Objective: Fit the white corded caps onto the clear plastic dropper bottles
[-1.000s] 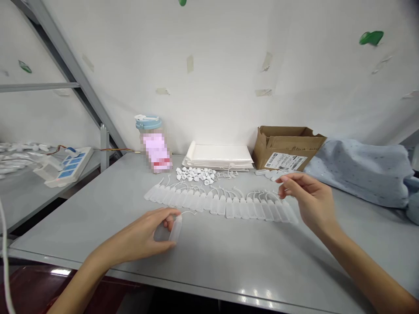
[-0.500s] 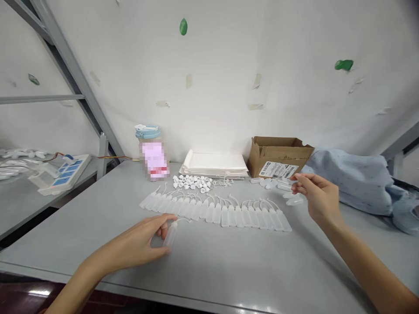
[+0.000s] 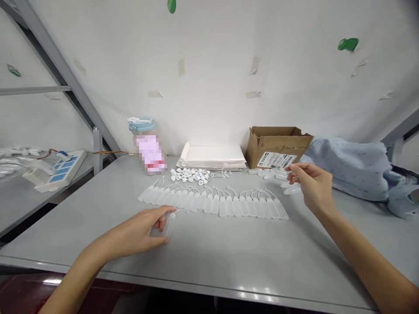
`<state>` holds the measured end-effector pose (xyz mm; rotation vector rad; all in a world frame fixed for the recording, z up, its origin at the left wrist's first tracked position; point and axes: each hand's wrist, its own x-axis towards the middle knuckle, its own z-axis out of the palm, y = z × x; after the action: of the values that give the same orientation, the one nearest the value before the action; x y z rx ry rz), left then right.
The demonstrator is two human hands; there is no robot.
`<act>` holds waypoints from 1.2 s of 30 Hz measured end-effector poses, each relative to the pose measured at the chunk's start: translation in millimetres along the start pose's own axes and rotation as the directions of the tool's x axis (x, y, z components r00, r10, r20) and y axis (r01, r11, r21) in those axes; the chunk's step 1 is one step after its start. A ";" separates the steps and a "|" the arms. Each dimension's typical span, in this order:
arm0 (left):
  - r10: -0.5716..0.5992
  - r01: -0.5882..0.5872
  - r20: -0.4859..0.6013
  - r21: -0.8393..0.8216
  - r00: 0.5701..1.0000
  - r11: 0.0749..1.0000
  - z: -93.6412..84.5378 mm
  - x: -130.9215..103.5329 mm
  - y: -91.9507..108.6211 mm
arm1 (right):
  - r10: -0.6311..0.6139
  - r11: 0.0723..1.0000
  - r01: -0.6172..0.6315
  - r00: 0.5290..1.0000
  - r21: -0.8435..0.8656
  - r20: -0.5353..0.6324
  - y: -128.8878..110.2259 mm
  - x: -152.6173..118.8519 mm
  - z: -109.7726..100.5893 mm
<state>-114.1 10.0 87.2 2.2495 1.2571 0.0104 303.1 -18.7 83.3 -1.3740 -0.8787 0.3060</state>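
Observation:
My left hand (image 3: 144,231) rests at the front left of the grey table, its thumb and fingers around a translucent tube (image 3: 169,224) with a thin white string at its top. Behind it, a long row of similar translucent tubes (image 3: 211,203) with strings lies side by side. At the right, my right hand (image 3: 312,183) is raised with thumb and fingertips pinched together; what they hold, if anything, is too small to make out. Loose clear tubes (image 3: 292,189) lie just beside and behind its fingertips.
White caps (image 3: 190,175) are piled behind the row, with loose strings (image 3: 221,174) to their right. Farther back stand a blue-lidded container (image 3: 142,125), stacked white sheets (image 3: 212,155) and a cardboard box (image 3: 278,146). Light blue cloth (image 3: 350,168) lies at the right; a white device (image 3: 60,171) sits left.
The camera view has shifted, so the table and objects appear slightly higher. Both hands keep nearly the same places relative to the tubes.

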 end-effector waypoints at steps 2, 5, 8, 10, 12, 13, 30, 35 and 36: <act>-0.009 0.009 0.003 0.003 1.000 1.000 -0.6 -0.1 0.7 | -0.018 1.000 0.019 1.000 -0.020 0.009 1.3 -0.4 0.1; -0.006 0.006 0.013 0.002 1.000 1.000 -1.4 -1.2 1.6 | -0.043 0.998 0.044 0.999 -0.050 0.026 2.3 -1.0 -0.1; 0.001 -0.001 0.039 0.006 0.999 1.000 -2.1 -2.6 2.6 | -0.080 0.994 0.082 0.996 -0.075 0.032 1.5 -2.0 -0.1; -0.003 0.002 0.057 0.021 0.998 1.000 -2.7 -3.0 3.5 | -0.111 0.989 0.114 0.993 -0.093 0.039 0.1 -2.9 -0.1; -0.023 0.020 0.073 0.037 0.997 0.999 -4.5 -2.4 5.8 | -0.135 0.983 0.141 0.989 -0.121 0.055 -1.5 -3.2 -0.7; -0.041 0.038 0.076 0.042 0.996 0.998 -6.2 -1.7 8.1 | -0.141 0.979 0.150 0.988 -0.141 0.068 -2.0 -2.8 -1.3; 0.292 -0.206 -0.175 0.390 0.940 0.897 -31.3 163.6 100.3 | -0.200 0.640 0.476 0.862 -0.604 0.466 41.7 19.7 -9.8; 0.361 -0.234 -0.183 0.488 0.915 0.841 -16.6 194.2 105.2 | -0.216 0.581 0.524 0.837 -0.623 0.502 46.3 20.1 -9.6; 0.376 -0.247 -0.180 0.495 0.909 0.833 -13.9 196.5 105.7 | -0.217 0.572 0.532 0.833 -0.625 0.509 47.1 20.0 -9.6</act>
<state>75.2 128.3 98.7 2.9430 1.0830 0.1648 336.7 -2.3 47.2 -1.8530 -1.7497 -0.1890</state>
